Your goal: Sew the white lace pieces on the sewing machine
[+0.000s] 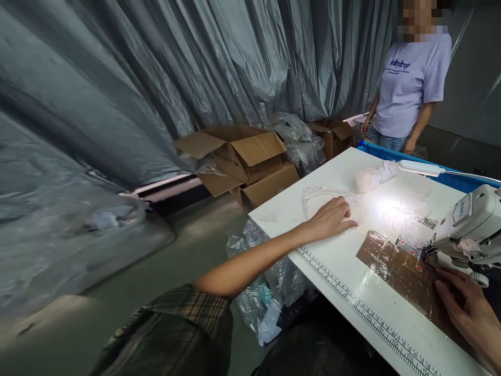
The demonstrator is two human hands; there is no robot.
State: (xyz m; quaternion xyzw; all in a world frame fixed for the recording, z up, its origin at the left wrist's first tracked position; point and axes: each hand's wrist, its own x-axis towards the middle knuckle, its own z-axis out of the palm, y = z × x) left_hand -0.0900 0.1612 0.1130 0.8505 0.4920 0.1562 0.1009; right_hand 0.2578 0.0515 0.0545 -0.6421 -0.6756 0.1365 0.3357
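A piece of white lace fabric (315, 201) lies on the white sewing table. My left hand (332, 218) rests on its near edge, palm down, thumb apart from the loosely bent fingers. The white sewing machine (469, 219) stands at the right, its lamp glaring on the tabletop. Close under its needle area, my right hand (467, 305) lies on a brown taped patch (395, 266), index finger and thumb stretched out and nothing visible between them. The machine head hides part of its other fingers. More lace (410, 227) lies behind the presser foot.
A bundle of pale fabric (371, 177) sits at the table's far side beside a white lamp arm (420, 167). A ruler strip (360, 308) runs along the near edge. Open cardboard boxes (250, 156) and plastic bags (270, 282) stand beyond and below. A person (410, 89) stands behind.
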